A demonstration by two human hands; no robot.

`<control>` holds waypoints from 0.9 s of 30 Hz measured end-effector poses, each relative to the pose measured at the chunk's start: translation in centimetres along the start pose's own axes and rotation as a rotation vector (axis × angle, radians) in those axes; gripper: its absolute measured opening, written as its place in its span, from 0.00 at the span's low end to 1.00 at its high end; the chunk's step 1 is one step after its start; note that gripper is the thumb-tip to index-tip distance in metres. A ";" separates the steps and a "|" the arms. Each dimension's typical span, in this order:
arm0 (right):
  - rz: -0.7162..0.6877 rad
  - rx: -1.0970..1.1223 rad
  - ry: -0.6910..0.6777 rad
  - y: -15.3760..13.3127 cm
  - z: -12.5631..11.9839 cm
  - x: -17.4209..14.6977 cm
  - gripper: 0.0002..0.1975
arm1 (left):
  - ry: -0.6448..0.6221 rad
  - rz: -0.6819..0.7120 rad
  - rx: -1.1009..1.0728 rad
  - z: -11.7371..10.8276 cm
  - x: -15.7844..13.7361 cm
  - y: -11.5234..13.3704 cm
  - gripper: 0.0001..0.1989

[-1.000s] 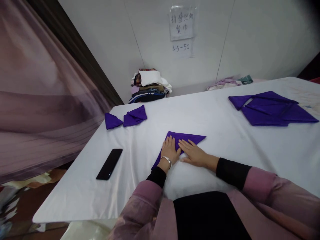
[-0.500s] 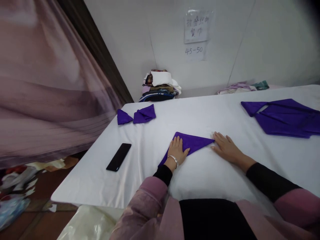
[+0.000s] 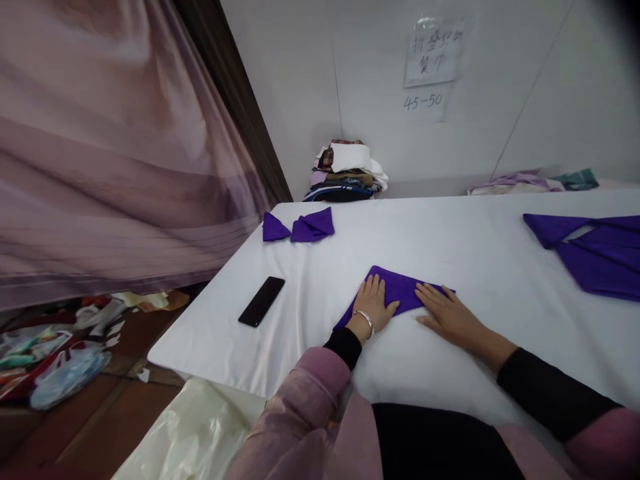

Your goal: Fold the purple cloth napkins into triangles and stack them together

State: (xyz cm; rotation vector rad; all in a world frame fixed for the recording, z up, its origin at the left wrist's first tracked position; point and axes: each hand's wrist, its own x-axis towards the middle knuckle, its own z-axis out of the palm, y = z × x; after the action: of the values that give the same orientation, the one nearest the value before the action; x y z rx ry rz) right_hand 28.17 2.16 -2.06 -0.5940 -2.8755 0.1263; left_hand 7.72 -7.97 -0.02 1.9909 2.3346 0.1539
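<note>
A purple cloth napkin [image 3: 401,289], folded into a triangle, lies on the white-covered table in front of me. My left hand [image 3: 374,303] rests flat on its left part, fingers spread, a silver bangle at the wrist. Over the right part of the napkin lies my right hand [image 3: 443,310], fingers stretched out and palm down. The napkin's right tip shows just past the fingers; its lower left corner pokes out beside my left wrist. Neither hand grips anything.
A black phone [image 3: 262,301] lies to the left. Folded purple pieces [image 3: 314,225] sit at the back left, and more purple napkins [image 3: 605,257] at the right. Stacked clothes [image 3: 346,175] stand behind the table [image 3: 450,233]. A curtain [image 3: 125,167] hangs at left; bags [image 3: 70,373] lie on the floor.
My right hand has slid left from the napkin's right tip onto its right part. My left hand stays flat on the cloth. The view has turned slightly left.
</note>
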 end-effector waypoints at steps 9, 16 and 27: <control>-0.113 0.151 -0.023 -5.1 -1.1 5.2 0.37 | -0.004 0.045 0.039 0.0 -0.2 -0.2 0.34; -0.044 0.231 -0.114 -4.1 0.2 8.6 0.37 | -0.010 0.028 0.016 0.1 0.0 0.0 0.34; -0.041 0.156 -0.083 -3.4 0.8 8.1 0.35 | 0.002 -0.173 -0.006 -1.1 -5.4 -4.5 0.30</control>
State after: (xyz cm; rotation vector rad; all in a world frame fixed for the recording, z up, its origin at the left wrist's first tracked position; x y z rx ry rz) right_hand 19.42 2.23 -0.92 -0.5111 -2.9193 0.3736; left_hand 4.00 -14.08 0.44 1.7754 2.4886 0.1528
